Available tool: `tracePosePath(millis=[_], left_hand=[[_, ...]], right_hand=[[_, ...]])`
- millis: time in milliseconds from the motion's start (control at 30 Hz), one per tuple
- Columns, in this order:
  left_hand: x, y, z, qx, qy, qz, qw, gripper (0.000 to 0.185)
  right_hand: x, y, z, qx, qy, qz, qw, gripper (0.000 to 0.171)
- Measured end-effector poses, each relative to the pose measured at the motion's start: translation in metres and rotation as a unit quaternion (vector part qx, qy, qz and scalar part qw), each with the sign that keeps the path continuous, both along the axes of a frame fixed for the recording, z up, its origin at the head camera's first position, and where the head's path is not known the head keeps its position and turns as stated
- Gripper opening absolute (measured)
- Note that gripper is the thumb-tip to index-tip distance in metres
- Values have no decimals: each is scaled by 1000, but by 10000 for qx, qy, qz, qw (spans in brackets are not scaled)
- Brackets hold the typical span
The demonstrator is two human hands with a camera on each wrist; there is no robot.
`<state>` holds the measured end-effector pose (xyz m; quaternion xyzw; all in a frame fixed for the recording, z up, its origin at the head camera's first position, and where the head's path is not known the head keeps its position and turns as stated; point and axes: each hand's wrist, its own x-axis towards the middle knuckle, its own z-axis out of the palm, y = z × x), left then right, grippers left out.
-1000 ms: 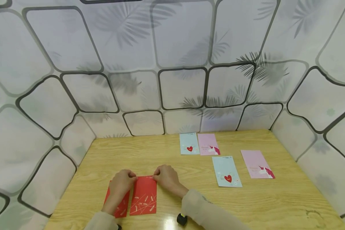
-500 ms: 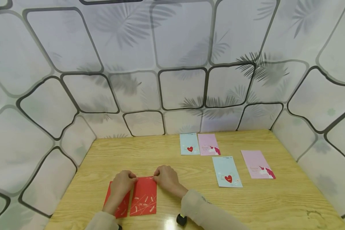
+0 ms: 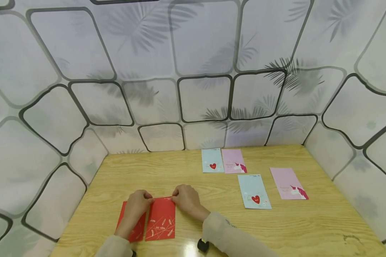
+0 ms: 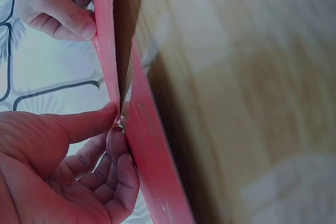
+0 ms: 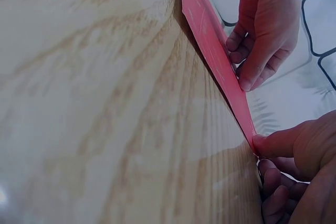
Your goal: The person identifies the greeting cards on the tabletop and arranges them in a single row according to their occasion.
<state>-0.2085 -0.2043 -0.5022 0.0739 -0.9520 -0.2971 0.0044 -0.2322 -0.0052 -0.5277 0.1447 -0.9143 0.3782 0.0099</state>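
Observation:
A red envelope (image 3: 161, 218) with white line art lies at the near left of the wooden table (image 3: 180, 171). My left hand (image 3: 138, 204) pinches its top left corner and my right hand (image 3: 184, 198) pinches its top right corner. In the left wrist view the left hand (image 4: 113, 121) pinches the red envelope (image 4: 107, 51) between thumb and fingers, with the other hand (image 4: 52, 3) beyond. In the right wrist view the right hand (image 5: 262, 148) pinches the raised envelope (image 5: 215, 61). A second red envelope (image 3: 136, 228) lies beneath my left forearm.
Further back lie a small blue heart card (image 3: 212, 160) and a small pink unicorn card (image 3: 233, 161). Nearer, to the right, lie a bigger blue heart card (image 3: 254, 191) and a bigger pink unicorn card (image 3: 287, 182). Patterned curtain walls (image 3: 193, 71) enclose the table on three sides.

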Motion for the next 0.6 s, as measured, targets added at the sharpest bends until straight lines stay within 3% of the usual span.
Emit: tracePosePath(millis=[600], left_hand=[[0,-2,1,124,-121,-12,9998,14]], right_hand=[[1,-1,1,77,96,-40,9999,8]])
